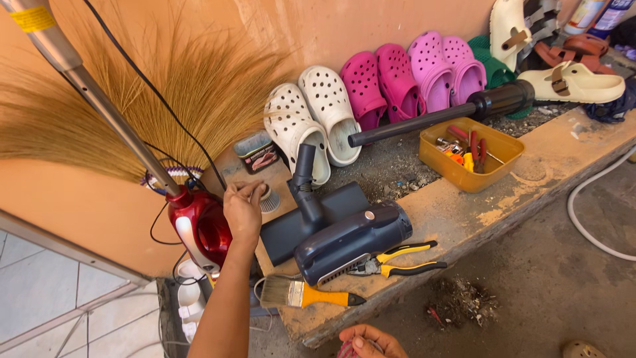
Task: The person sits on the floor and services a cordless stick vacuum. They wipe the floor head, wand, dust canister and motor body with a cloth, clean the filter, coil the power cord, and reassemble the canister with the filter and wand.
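My left hand (244, 211) reaches forward over a wooden ledge (464, 212), its fingers closed on a small round ribbed filter (269, 199). Touching its left side is a red vacuum body (199, 229) with a metal tube (99, 106) rising to the upper left. Right of the hand lie a dark blue vacuum floor head (311, 212) and a dark blue motor unit (351, 240). My right hand (371, 341) shows only partly at the bottom edge, curled on a reddish item (344, 349) that I cannot make out.
Yellow-handled pliers (401, 262) and a paintbrush (305, 293) lie at the ledge's front. A yellow tray (464, 179) of tools, a black tube (424, 121) and rows of white and pink clogs (331, 113) stand behind. A straw broom (172, 79) leans on the wall. Debris (457, 301) and a white hose (583, 219) lie on the floor.
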